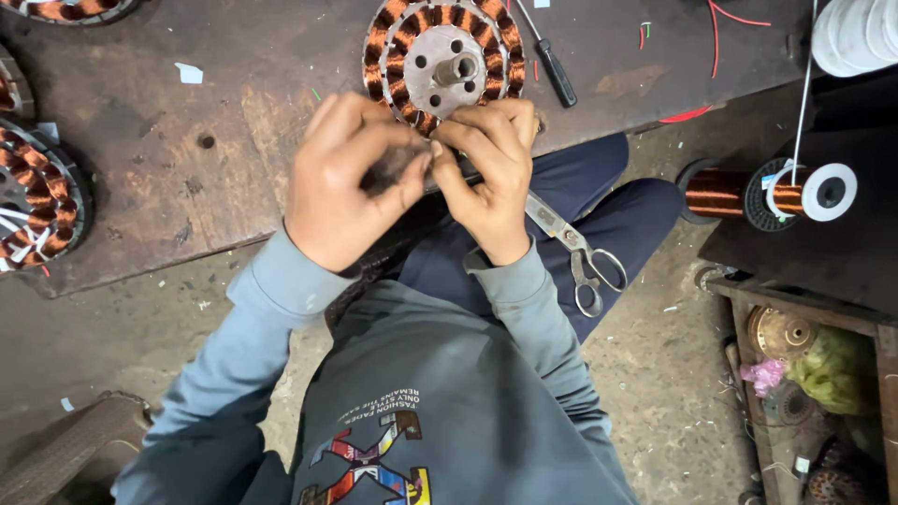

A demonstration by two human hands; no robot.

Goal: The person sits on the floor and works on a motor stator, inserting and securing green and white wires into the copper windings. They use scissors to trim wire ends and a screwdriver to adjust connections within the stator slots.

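Observation:
A round motor stator [443, 58] with copper windings and a grey metal hub lies on the worn wooden bench [224, 140]. Just in front of it, at the bench edge, my left hand [348, 182] and my right hand [488, 168] meet, fingertips pinched together on something small and dark that the fingers mostly hide. Steel scissors [578, 252] rest on my right thigh, just below the right wrist.
A black-handled screwdriver [554, 65] lies right of the stator. More wound stators [37, 201] sit at the bench's left edge. Red wire [716, 37] trails at top right. A copper wire spool [748, 192] and a wooden box of parts [814, 374] stand at right.

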